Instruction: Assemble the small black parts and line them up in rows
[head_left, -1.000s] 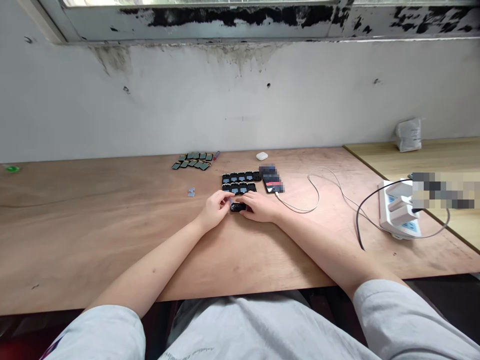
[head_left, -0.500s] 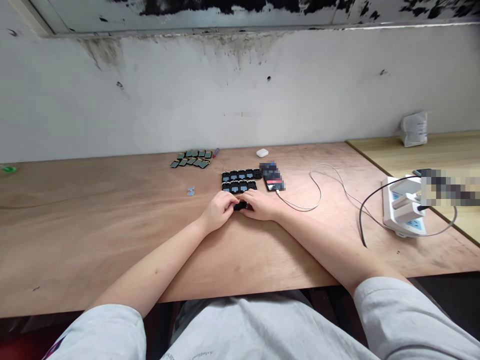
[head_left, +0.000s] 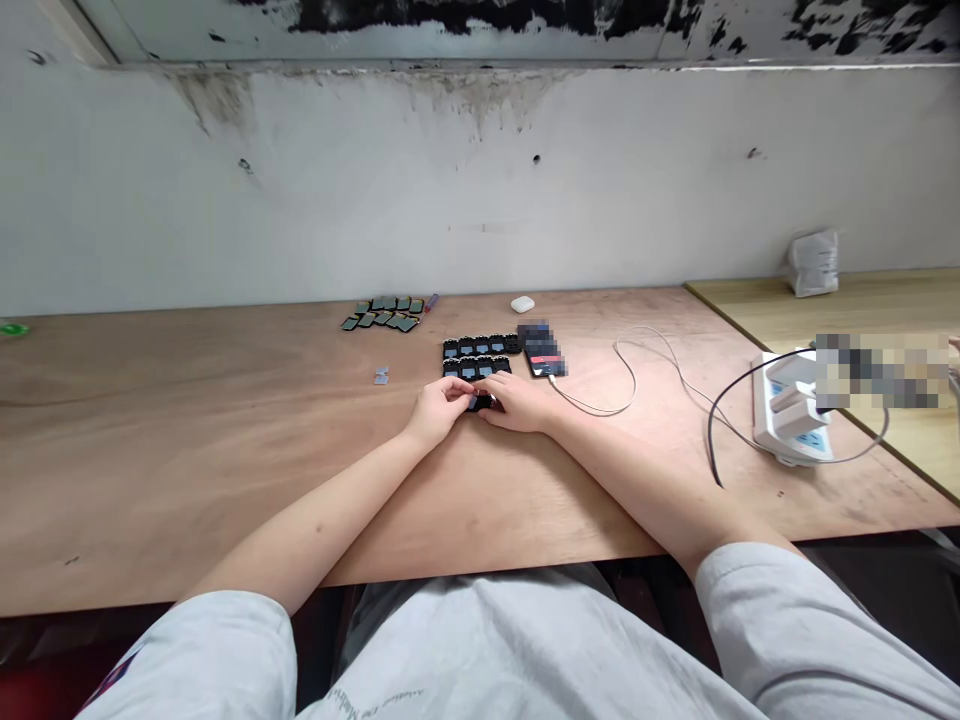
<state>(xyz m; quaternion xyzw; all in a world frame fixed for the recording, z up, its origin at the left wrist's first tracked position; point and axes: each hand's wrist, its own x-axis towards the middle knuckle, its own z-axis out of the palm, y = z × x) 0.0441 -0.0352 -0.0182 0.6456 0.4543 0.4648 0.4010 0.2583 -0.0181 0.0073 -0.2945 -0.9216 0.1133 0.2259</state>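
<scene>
Between my hands, low on the wooden table (head_left: 247,420), is a small black plastic part (head_left: 482,404) with a blue-grey patch at its left. My left hand (head_left: 439,408) is closed, thumb and fingers pressed together at its upper left edge. From the other side my right hand (head_left: 519,402) curls its fingers round the right end. The fingertips cover much of the part. Just beyond, similar black parts with blue-grey patches stand in a back row (head_left: 481,346) and a front row (head_left: 477,368). Small pale blue pieces (head_left: 382,376) lie to the left.
Several small screen-like modules (head_left: 382,314) lie at the back left beside a screwdriver-like tool (head_left: 431,301). A phone (head_left: 541,350) on a white cable (head_left: 600,414) and a white case (head_left: 523,304) are behind my hands. On the right sits a power strip (head_left: 787,420) with plugs.
My left fingers have shifted slightly up along the black part, and its blue-grey patch now shows. My right hand stays round its end. The camera view has shifted slightly.
</scene>
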